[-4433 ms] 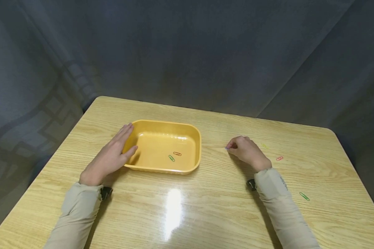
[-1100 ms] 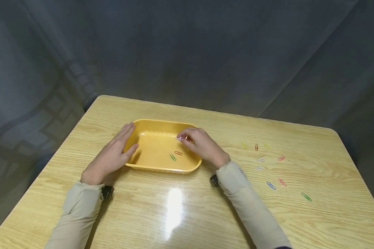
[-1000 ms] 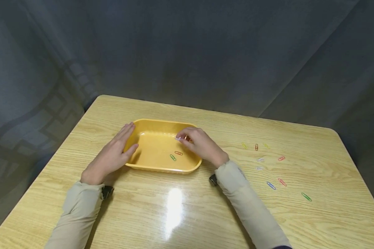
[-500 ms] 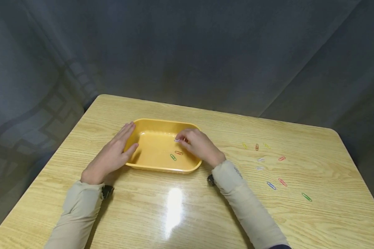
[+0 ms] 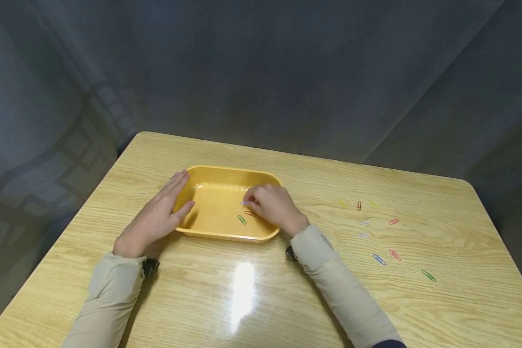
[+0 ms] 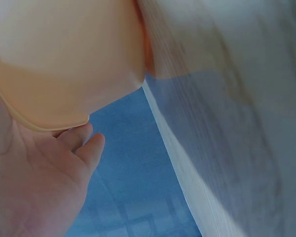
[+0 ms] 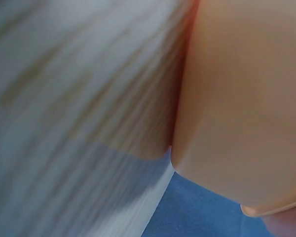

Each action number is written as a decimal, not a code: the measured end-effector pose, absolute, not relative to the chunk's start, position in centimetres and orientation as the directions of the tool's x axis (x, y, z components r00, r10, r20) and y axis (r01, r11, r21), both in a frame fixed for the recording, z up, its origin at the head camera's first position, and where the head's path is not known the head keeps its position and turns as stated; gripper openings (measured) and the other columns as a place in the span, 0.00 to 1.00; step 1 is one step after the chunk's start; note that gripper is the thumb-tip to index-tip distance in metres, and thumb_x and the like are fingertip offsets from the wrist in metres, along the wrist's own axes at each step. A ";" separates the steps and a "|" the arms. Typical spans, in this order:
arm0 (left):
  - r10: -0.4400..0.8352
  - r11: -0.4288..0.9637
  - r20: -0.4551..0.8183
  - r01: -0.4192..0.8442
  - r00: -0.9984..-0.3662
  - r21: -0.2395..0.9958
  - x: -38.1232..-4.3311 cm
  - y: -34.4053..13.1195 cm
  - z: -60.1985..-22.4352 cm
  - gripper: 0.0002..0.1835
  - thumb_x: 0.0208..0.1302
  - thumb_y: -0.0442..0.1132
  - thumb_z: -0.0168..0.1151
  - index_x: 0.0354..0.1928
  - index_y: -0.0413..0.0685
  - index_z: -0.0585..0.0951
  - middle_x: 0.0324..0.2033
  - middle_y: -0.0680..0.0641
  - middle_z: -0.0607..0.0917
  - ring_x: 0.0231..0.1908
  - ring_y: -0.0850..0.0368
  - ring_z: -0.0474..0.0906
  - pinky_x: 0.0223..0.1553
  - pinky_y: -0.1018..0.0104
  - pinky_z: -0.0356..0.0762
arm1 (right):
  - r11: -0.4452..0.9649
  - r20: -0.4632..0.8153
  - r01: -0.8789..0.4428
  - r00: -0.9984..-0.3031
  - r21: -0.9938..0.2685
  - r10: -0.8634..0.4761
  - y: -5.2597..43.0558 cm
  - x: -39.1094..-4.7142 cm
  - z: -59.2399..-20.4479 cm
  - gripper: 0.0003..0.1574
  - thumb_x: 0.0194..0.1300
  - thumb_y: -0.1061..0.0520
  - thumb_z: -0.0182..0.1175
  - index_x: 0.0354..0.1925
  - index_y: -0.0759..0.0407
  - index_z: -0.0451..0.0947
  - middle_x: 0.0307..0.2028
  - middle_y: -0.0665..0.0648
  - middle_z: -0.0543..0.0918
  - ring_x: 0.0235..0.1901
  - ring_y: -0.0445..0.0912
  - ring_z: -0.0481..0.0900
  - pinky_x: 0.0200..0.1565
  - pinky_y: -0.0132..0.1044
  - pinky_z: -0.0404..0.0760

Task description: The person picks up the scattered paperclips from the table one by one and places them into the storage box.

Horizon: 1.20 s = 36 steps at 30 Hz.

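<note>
In the head view my left hand [image 5: 154, 217] rests with straight fingers on the left rim of a yellow plastic tray [image 5: 209, 237]. The left wrist view has its palm [image 6: 49, 173] against the outside of the tray's edge. My right hand [image 5: 271, 205] reaches over the right rim and pinches a pale purple paper clip [image 5: 244, 203] low inside the tray. Close under its fingers lie a red paper clip [image 5: 249, 213] and a green paper clip [image 5: 242, 220] on the tray floor. The tray's wall [image 7: 237, 108] hides most of that hand in the right wrist view.
Loose paper clips are scattered right of the tray: yellow [image 5: 341, 204], dark red [image 5: 359, 206], white [image 5: 364, 223], blue [image 5: 379, 259], pink [image 5: 395, 254] and green [image 5: 428, 276] among them. The wooden table [image 5: 191, 299] ends at a dark curtain [image 5: 261, 82] behind.
My right hand picked up the purple clip from the table, carried it left over the tray, and has since lowered it towards the tray floor. The left hand stays on the rim.
</note>
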<state>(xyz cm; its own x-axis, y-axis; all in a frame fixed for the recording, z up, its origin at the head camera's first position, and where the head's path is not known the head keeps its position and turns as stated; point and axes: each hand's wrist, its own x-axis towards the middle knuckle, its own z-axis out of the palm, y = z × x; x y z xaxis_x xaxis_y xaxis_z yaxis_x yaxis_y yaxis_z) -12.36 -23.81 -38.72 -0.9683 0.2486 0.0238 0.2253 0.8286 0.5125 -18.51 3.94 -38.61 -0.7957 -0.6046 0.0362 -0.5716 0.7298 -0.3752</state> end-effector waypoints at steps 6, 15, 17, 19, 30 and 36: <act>0.250 0.828 0.027 0.228 -0.968 0.512 -12.4 -23.8 -38.6 0.40 0.75 0.46 0.53 0.78 0.38 0.47 0.79 0.40 0.47 0.79 0.43 0.40 0.78 0.43 0.44 | 0.737 0.038 -0.583 -0.793 -0.341 -0.609 4.1 -18.5 -38.6 0.09 0.68 0.50 0.63 0.41 0.50 0.88 0.34 0.45 0.89 0.31 0.38 0.80 0.34 0.37 0.80; 0.253 0.830 0.022 0.229 -0.967 0.508 -12.6 -23.7 -38.5 0.40 0.75 0.46 0.53 0.78 0.38 0.47 0.79 0.39 0.46 0.79 0.42 0.40 0.77 0.43 0.44 | 0.748 0.035 -0.594 -0.789 -0.297 -0.613 4.2 -18.5 -38.5 0.06 0.66 0.52 0.66 0.39 0.50 0.88 0.34 0.46 0.89 0.30 0.39 0.81 0.31 0.35 0.77; 0.253 0.831 0.021 0.229 -0.967 0.507 -12.6 -23.6 -38.5 0.40 0.75 0.46 0.53 0.78 0.37 0.47 0.79 0.39 0.46 0.79 0.42 0.40 0.77 0.43 0.44 | 0.750 0.035 -0.597 -0.789 -0.285 -0.614 4.2 -18.5 -38.5 0.06 0.66 0.52 0.66 0.39 0.50 0.88 0.34 0.47 0.89 0.29 0.40 0.80 0.30 0.35 0.76; 0.253 0.831 0.022 0.229 -0.967 0.506 -12.6 -23.6 -38.5 0.40 0.75 0.46 0.53 0.78 0.37 0.47 0.79 0.38 0.47 0.79 0.42 0.40 0.78 0.43 0.44 | 0.751 0.038 -0.598 -0.789 -0.282 -0.614 4.3 -18.5 -38.5 0.06 0.67 0.53 0.65 0.39 0.50 0.88 0.34 0.47 0.89 0.29 0.40 0.80 0.30 0.35 0.77; 0.250 0.833 0.019 0.225 -0.968 0.506 -12.5 -23.5 -38.6 0.39 0.75 0.46 0.52 0.78 0.37 0.48 0.79 0.38 0.46 0.79 0.40 0.41 0.78 0.43 0.44 | 0.707 0.030 -0.566 -0.789 -0.424 -0.613 4.5 -18.6 -38.4 0.10 0.68 0.52 0.64 0.45 0.51 0.87 0.36 0.46 0.89 0.33 0.38 0.82 0.37 0.36 0.82; 0.249 0.833 0.018 0.224 -0.968 0.506 -12.3 -23.7 -38.6 0.39 0.75 0.45 0.52 0.78 0.37 0.48 0.79 0.38 0.46 0.79 0.40 0.41 0.78 0.43 0.44 | 0.644 0.065 -0.535 -0.794 -0.546 -0.605 4.9 -18.3 -37.9 0.13 0.69 0.56 0.61 0.51 0.55 0.84 0.43 0.50 0.88 0.41 0.42 0.84 0.44 0.38 0.83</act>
